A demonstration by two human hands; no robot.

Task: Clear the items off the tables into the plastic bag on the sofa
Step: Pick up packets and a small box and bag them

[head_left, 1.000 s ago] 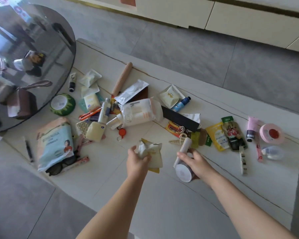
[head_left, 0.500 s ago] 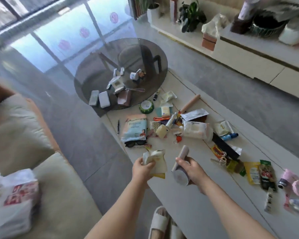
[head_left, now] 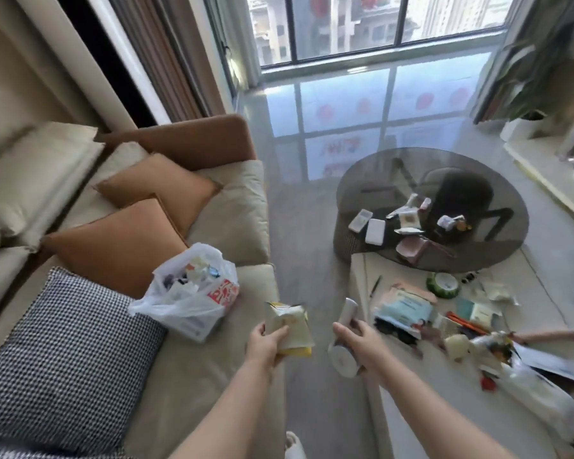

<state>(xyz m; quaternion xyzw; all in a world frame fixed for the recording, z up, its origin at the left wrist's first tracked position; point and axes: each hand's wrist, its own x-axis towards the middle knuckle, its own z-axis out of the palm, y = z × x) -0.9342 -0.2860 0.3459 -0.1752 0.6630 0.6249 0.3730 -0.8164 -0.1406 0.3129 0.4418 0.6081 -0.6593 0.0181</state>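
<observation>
Both hands are loaded and held out over the floor strip between sofa and table. A bundle of pale packets (head_left: pixel 289 327), with a yellow edge underneath, is gripped by the left hand (head_left: pixel 265 344), thumb across the top. A white tube and a short round tub (head_left: pixel 344 342) are clasped together by the right hand (head_left: pixel 362 346), fingers curled round them, the tube pointing up and away.

The plastic bag (head_left: pixel 188 298) is found on the sofa (head_left: pixel 186 369) seat, to the left of both hands and slightly farther off, its mouth gaping upward. It is already partly filled with small packets and bottles, though these are too blurred to be named. The left hand is judged the nearer, so its packets can be dropped first, with a leftward reach across the seat edge; the right hand must travel farther.

Much is left on the low white table (head_left: pixel 444 392) at right, and several small boxes lie on the round glass table (head_left: pixel 411 180) beyond.
</observation>
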